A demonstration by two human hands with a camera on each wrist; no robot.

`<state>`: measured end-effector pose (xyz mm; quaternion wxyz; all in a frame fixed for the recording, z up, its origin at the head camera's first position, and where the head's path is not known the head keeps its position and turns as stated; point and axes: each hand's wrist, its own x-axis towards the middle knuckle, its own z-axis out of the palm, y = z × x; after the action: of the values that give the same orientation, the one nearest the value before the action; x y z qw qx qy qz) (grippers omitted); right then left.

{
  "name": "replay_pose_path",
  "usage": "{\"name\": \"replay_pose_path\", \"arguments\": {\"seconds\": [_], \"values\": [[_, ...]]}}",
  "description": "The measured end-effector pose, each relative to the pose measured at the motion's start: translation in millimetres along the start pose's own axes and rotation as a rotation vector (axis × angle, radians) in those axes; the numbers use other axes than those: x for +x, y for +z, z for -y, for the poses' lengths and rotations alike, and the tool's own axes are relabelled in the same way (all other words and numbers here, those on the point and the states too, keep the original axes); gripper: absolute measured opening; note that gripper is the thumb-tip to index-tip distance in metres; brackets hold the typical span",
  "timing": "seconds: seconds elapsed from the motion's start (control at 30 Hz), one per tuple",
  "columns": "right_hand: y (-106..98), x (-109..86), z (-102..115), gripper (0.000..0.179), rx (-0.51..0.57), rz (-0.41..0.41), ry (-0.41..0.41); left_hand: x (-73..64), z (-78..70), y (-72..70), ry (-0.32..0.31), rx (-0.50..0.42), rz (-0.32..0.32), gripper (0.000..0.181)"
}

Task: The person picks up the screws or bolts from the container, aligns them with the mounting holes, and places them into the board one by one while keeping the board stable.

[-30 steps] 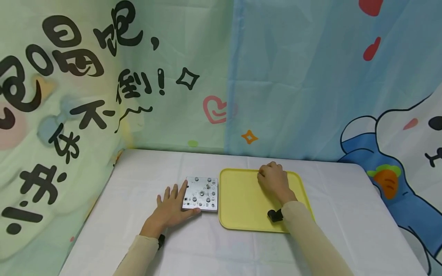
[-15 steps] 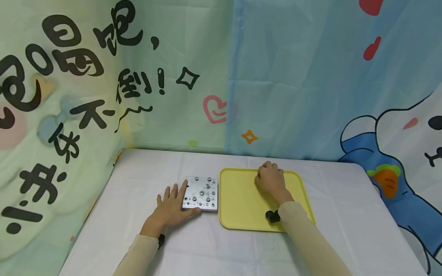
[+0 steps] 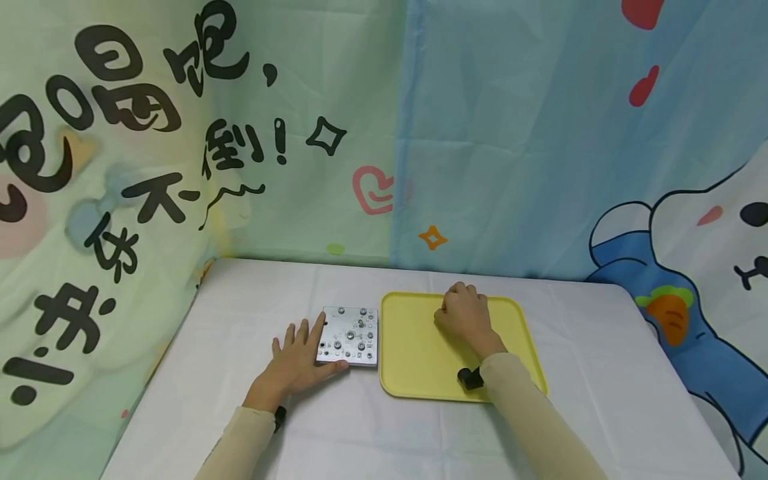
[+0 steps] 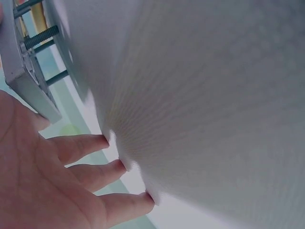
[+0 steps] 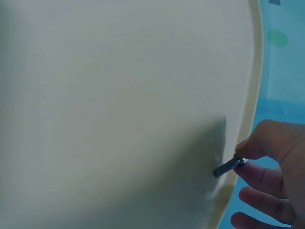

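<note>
My left hand lies with fingers spread on the white cloth, its index finger and thumb along the left and front edges of a silver metal plate. Several bolts are set in that plate; in the left wrist view their threaded shanks show beneath it. Over the back part of the yellow tray is my right hand. Between its thumb and index finger it pinches a small threaded bolt, which the hand hides in the head view. The bolt's threaded end points away from the fingers, close over the tray.
The tray stands right beside the plate on a table with a white cloth. Printed curtains hang behind the table and down its left side. A black wrist camera on my right arm overlaps the tray.
My right hand has moved a little to the left over the tray, toward the plate. The left hand and the plate have stayed in place.
</note>
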<state>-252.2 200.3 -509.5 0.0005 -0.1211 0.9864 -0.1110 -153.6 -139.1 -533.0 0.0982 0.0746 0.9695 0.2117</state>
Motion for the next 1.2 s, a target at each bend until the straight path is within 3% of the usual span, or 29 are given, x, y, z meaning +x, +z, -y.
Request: {"name": "replay_pose_path", "arguments": {"seconds": [0.4, 0.7, 0.9, 1.2], "values": [[1.8, -1.6, 32.3, 0.010, 0.093, -0.082, -0.057, -0.8, 3.6, 1.1, 0.012, -0.006, -0.004, 0.110], [2.3, -0.1, 63.5, 0.007, 0.189, -0.169, -0.172, 0.1, 2.1, 0.0, 0.005, -0.003, -0.003, 0.110], [3.1, 3.5, 82.4, 0.006, 0.257, -0.172, -0.238, -0.3, 1.2, -1.3, -0.001, -0.004, 0.000, 0.110], [7.8, 7.1, 96.3, 0.006, 0.260, -0.158, -0.266, -0.3, 0.9, -2.4, -0.005, -0.001, 0.012, 0.111]]}}
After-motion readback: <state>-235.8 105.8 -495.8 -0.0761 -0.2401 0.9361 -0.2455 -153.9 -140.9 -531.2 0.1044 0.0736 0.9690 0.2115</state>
